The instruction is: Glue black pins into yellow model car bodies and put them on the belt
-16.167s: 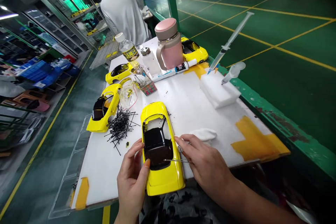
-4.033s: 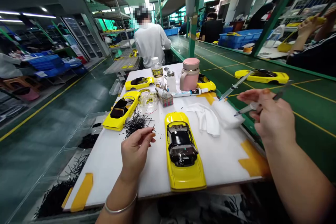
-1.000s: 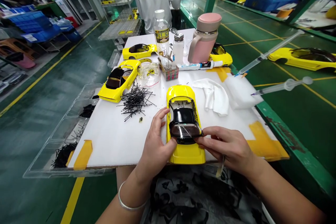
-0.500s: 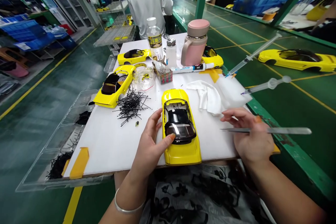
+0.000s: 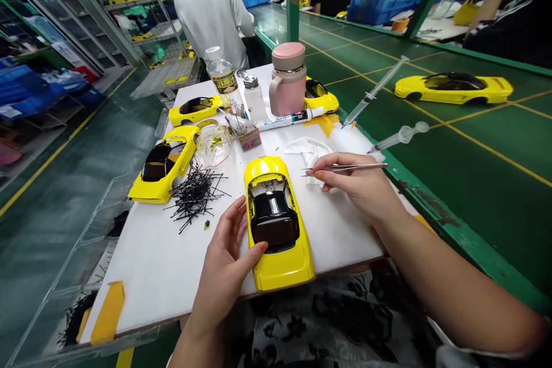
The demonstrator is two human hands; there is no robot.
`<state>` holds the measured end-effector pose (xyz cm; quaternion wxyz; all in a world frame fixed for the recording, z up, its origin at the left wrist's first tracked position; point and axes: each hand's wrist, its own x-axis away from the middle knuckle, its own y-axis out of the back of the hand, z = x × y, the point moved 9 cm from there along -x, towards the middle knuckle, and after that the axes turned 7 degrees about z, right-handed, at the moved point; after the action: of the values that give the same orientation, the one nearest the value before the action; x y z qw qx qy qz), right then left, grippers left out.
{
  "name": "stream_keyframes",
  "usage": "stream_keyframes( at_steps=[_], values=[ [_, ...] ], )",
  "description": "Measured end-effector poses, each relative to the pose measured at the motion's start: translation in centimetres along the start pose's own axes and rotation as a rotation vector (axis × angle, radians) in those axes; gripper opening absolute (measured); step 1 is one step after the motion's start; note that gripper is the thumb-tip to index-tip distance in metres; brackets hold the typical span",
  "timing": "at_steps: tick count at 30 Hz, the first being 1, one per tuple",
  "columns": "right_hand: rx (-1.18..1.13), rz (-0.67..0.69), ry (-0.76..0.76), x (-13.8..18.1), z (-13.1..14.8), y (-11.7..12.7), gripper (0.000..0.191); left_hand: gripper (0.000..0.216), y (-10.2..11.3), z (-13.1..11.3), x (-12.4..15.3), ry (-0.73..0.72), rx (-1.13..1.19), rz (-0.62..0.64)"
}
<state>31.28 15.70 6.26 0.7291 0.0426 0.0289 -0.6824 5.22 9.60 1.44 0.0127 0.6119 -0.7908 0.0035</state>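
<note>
A yellow model car body (image 5: pixel 287 267) with a black roof lies on the white work board (image 5: pixel 159 276), close to its front edge. My left hand (image 5: pixel 228 259) grips its left side, thumb on the edge by the dark window and fingers along the flank. Right of the car, my right hand (image 5: pixel 353 184) holds a pair of metal tweezers (image 5: pixel 357 167) between thumb and fingers. Their tips point left, slightly apart, with nothing visible between them. Behind the tweezers lies a white cloth (image 5: pixel 308 149). A pile of thin black sticks (image 5: pixel 194 192) sits left of the car.
More yellow car bodies (image 5: pixel 161 164) stand at the board's left and back. A pink mug (image 5: pixel 288 80), a clear bottle (image 5: pixel 224 80), a marker (image 5: pixel 288 119) and a small box (image 5: pixel 249 139) line the back. Syringes (image 5: pixel 375 92) stick up at the right. A person in white (image 5: pixel 211 17) stands beyond.
My right hand has moved left and forward, turning the tweezers so their tips lie nearer the car. My left hand stays on the car. The whole view has shifted slightly.
</note>
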Motion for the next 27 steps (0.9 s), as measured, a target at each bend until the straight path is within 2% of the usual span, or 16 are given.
stream_keyframes(
  at_steps=[4,7,12,15,18,21,27],
  values=[
    [0.138,0.04,0.035,-1.1,0.6,-0.9,0.021,0.074,0.5,0.2,0.1,0.034,-0.094,0.012],
    [0.205,0.006,0.065,-1.1,0.3,-0.7,0.017,0.065,0.8,-0.8,-0.5,0.02,-0.317,0.062],
    [0.224,-0.042,0.065,-1.0,-0.3,-0.1,0.02,0.044,0.2,-4.1,-2.4,-0.179,-0.746,0.087],
    [0.206,-0.04,0.073,-1.0,-0.2,-0.2,0.019,0.042,-0.9,-5.3,-3.8,-0.264,-0.863,0.104],
    [0.226,-0.035,0.087,-1.0,0.1,-0.5,0.019,0.039,-1.9,-5.5,-5.4,-0.251,-0.851,0.135],
    [0.251,-0.041,0.098,-0.8,0.4,-0.6,0.021,0.027,-1.9,-5.2,-6.5,-0.178,-0.744,0.105],
    [0.305,-0.06,0.116,-0.3,1.5,-0.3,0.027,0.021,0.4,-6.0,-5.3,-0.175,-0.576,-0.029]
  ],
)
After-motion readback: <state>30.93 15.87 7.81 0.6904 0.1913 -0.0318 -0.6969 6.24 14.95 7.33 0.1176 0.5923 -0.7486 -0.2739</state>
